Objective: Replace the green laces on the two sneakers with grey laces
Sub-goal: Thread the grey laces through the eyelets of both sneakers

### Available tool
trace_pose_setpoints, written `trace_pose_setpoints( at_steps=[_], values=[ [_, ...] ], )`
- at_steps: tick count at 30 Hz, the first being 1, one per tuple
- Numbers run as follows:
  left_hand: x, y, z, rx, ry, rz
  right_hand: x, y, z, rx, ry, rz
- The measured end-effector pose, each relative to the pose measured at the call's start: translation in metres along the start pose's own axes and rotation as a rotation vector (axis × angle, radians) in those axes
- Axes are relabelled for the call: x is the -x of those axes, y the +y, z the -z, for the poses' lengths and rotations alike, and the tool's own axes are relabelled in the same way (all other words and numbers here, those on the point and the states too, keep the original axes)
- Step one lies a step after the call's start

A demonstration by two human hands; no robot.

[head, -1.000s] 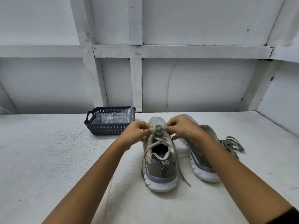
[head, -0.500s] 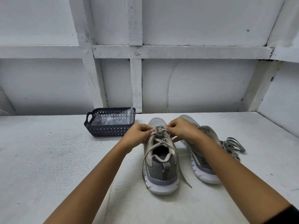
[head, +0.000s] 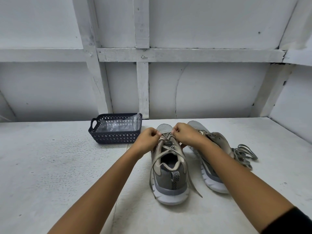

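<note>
My two hands have drawn closer together since a second ago, and they now meet over the crossings nearest the toe. My left grip and right grip are both curled tight, each pinching a strand of the lace where it runs across the front of the near sneaker. That sneaker stands upright on the surface with its heel toward me. Its lace is threaded through several rows, and both loose ends trail down past the heel, one on each side.

The second sneaker lies just beside it on my right, partly under my forearm. Its tongue stands open and I can see no lace in it. A loose bundle of laces lies against its far side. In this light I cannot tell green from grey, so I cannot say which lace I am holding or which lies in the bundle. A dark basket holding a clear plastic bag sits to the left near the wall.

My guess is that the job is around halfway. One sneaker is stripped and waiting, the other is in hand, and neither is finished or tied.
</note>
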State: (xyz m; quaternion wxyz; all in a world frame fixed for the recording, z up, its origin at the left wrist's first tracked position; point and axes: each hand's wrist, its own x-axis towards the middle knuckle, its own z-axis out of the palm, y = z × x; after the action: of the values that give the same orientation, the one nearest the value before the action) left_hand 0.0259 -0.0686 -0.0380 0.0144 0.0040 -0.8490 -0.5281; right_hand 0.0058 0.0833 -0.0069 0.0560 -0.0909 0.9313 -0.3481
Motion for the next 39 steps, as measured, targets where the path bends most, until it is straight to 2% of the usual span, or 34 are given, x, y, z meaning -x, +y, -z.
trace_pose_setpoints(
  at_steps=[3,10,17,19,23,27,33,37,39],
  values=[
    [0.001,-0.001,0.005,0.076,-0.022,0.035,-0.002,0.006,0.002,-0.174,-0.017,-0.096],
    [-0.002,0.002,0.007,0.040,-0.081,0.036,-0.007,0.010,0.001,-0.156,-0.061,-0.051],
    [-0.015,-0.007,-0.004,-0.103,-0.014,0.036,-0.008,-0.003,-0.004,0.133,-0.026,-0.037],
    [-0.015,-0.006,-0.005,-0.063,-0.012,0.027,-0.009,-0.002,-0.004,0.112,-0.022,-0.045],
    [-0.016,-0.008,0.000,0.011,-0.008,0.038,-0.012,0.005,0.000,-0.088,0.005,-0.104],
    [-0.016,-0.014,0.001,-0.096,-0.011,-0.010,-0.014,0.009,-0.002,-0.028,-0.008,-0.060],
    [-0.021,-0.015,0.000,-0.104,-0.017,-0.027,-0.021,0.009,-0.005,-0.018,-0.005,-0.035],
    [-0.022,-0.012,-0.004,-0.401,0.008,-0.084,-0.024,0.006,-0.011,0.113,-0.006,-0.034],
    [-0.024,-0.011,-0.004,-0.434,0.017,-0.092,-0.023,0.005,-0.012,0.131,0.012,-0.017]
  ],
)
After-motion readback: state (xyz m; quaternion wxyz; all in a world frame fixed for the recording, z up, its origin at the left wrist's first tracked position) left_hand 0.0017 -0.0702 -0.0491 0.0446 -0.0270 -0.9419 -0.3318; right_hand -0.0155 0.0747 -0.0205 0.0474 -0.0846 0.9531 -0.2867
